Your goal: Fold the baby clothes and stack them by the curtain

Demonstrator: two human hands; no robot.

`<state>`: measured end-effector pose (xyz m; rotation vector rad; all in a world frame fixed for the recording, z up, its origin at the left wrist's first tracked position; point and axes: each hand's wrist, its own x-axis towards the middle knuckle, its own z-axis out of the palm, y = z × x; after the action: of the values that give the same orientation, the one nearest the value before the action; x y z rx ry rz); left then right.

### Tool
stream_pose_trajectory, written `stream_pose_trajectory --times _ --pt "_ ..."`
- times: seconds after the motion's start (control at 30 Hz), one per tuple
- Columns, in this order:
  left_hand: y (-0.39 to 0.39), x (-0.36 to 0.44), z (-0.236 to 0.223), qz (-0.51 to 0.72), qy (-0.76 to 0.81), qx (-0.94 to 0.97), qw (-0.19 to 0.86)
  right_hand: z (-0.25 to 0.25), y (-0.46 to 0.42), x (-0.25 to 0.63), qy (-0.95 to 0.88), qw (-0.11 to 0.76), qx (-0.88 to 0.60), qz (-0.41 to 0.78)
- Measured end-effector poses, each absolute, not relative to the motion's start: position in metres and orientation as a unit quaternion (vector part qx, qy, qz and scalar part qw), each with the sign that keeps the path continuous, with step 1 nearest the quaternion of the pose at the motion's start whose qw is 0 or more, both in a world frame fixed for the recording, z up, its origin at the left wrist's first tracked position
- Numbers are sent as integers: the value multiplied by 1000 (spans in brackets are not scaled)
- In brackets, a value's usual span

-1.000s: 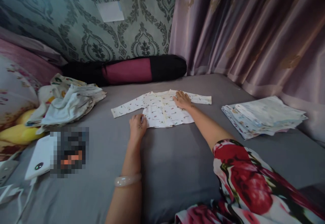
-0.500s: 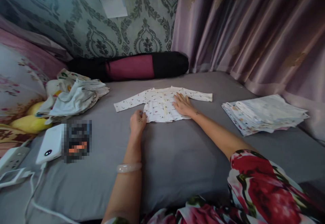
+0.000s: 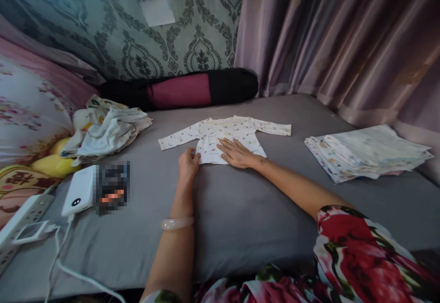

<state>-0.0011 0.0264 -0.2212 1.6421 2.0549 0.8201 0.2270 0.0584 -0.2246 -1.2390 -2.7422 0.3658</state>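
A small white long-sleeved baby shirt (image 3: pixel 240 132) with a scattered print lies spread on the grey bed sheet, both sleeves stretched out sideways. At its lower left corner, my left hand (image 3: pixel 188 163) has its fingers curled and closed on the hem edge. My right hand (image 3: pixel 239 154) rests flat on the lower middle of the shirt, palm down and fingers stretched out, covering part of the print and hem.
A stack of folded cloths (image 3: pixel 367 151) lies to the right, and a loose pile of clothes (image 3: pixel 110 131) to the left. Nearer on the left are a white power bank (image 3: pixel 79 190), a power strip (image 3: pixel 25 225) and cables. A black and maroon long bag (image 3: pixel 182 90) lines the wall.
My right hand has slid left and down across the shirt, from its right side to the lower middle. My left hand stays at the lower left corner. The view has shifted slightly.
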Motion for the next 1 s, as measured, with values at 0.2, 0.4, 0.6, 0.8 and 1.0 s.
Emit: stream_pose_trajectory --times 0.2,0.4,0.6,0.8,1.0 --pt "27 -3 -225 298 727 588 190 -221 36 236 -922 50 -364 122" --pt "28 -2 -227 297 734 584 178 -217 14 239 -932 46 -332 141" --pt "28 1 -226 305 747 570 153 -212 -6 238 -932 62 -313 173" --pt "29 1 -230 323 728 593 118 -205 3 243 -905 158 -366 149" --pt "25 16 -231 322 602 727 79 -219 32 261 -826 104 -551 62"
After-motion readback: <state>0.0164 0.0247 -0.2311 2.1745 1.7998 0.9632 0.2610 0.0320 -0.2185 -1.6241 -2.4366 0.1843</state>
